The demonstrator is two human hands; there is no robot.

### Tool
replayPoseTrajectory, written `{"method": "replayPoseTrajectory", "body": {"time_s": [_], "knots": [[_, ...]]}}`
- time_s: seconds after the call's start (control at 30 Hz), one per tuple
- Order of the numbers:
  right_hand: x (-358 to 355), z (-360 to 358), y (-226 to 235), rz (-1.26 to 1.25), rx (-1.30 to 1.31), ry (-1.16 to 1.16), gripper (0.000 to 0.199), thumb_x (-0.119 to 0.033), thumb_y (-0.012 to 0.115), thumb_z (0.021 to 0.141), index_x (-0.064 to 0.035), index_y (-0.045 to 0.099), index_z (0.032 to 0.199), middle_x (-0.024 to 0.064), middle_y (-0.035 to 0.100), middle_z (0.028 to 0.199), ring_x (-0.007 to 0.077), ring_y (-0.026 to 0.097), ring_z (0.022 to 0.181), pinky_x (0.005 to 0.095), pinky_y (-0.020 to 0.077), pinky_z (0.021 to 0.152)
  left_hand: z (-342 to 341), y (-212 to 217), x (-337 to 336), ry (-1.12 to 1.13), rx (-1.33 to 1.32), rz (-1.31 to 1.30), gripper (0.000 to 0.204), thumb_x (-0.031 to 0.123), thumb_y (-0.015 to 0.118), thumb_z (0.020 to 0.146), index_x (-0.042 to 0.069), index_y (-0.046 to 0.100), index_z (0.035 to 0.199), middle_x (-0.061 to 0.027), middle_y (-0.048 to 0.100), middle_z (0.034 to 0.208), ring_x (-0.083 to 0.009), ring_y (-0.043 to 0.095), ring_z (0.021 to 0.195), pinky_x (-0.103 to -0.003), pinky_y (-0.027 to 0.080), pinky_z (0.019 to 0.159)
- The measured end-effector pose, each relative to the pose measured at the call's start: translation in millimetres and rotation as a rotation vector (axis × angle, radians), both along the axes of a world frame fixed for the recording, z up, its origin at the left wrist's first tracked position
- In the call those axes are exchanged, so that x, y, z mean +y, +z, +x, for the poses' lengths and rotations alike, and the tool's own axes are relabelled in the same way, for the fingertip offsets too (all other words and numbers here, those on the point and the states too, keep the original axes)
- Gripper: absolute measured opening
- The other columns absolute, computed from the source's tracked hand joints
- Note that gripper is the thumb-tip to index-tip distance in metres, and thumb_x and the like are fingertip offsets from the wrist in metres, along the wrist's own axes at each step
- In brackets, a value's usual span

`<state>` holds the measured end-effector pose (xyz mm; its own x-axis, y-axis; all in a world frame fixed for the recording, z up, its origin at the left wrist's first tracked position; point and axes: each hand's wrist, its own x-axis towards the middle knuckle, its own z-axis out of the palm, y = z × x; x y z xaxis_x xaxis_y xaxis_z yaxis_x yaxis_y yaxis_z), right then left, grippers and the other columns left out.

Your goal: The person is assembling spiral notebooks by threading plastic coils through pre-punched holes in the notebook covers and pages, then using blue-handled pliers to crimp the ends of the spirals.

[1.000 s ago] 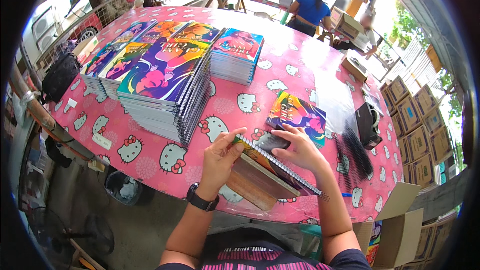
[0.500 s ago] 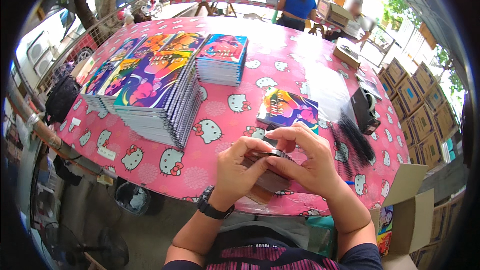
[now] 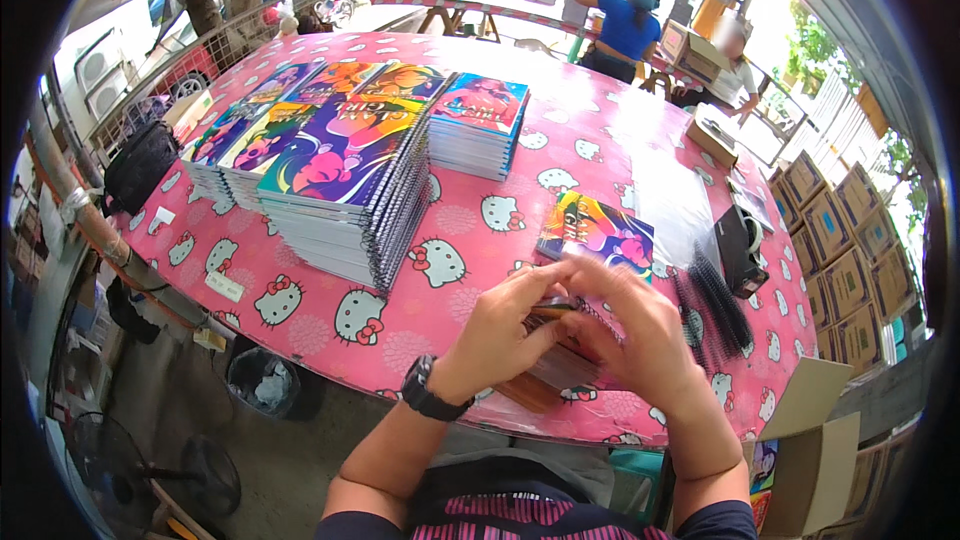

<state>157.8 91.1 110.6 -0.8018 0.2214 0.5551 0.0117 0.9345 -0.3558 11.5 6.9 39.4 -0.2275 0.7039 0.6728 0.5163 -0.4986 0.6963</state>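
Both forearms rise from the near edge and meet at the middle. The left hand [image 3: 497, 333], with a dark watch on its wrist, curls its fingers [image 3: 545, 285] inward. The right hand [image 3: 640, 335] lies just right of it, back upward, fingers bent and touching the left hand's.

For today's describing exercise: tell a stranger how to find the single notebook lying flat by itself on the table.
Start at the pink cartoon-cat tablecloth. Pass the tall notebook stacks on the left and look just beyond the person's hands. There lies the single notebook: one colourful cover flat on the cloth, not stacked, beside black binding coils.
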Motion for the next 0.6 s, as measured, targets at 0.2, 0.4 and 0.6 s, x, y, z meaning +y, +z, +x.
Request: {"method": "replayPoseTrajectory", "body": {"time_s": [0.2,0.4,0.6], "knots": [[81.1,19.3,11.7,-0.510,0.481,-0.296,0.047,-0.024,0.064,0.087,0.0001,0.049,0.125,0.0136,0.062,0.111,0.0178,0.058,0.101,0.0321,0.0428,0.090,-83.8,48.9,-26.1,0.267,-0.482,0.330,0.041,0.006,0.065,0.086,0.004,0.049,0.123,-0.0075,0.061,0.100,-0.0142,0.061,0.086,-0.027,0.051,0.070],[191.9,42.4,-119.8,-0.341,0.097,-0.731,0.033,-0.022,0.069,0.080,0.0022,0.064,0.101,0.0154,0.067,0.091,0.0245,0.064,0.084,0.0346,0.0489,0.076,-205.3,50.4,-52.6,1.005,-0.162,0.400,0.031,0.015,0.062,0.089,0.001,0.053,0.114,-0.0119,0.059,0.108,-0.0220,0.058,0.098,-0.033,0.046,0.085],[206.4,36.9,-182.4,-0.192,-0.101,-0.971,0.052,-0.028,0.076,0.071,0.0018,0.058,0.111,0.0177,0.062,0.100,0.0315,0.060,0.091,0.0401,0.0466,0.082,-228.6,-0.5,-69.3,1.338,0.162,-0.133,0.029,0.019,0.062,0.088,0.001,0.059,0.110,-0.0176,0.061,0.109,-0.0301,0.057,0.100,-0.035,0.043,0.089]]}}
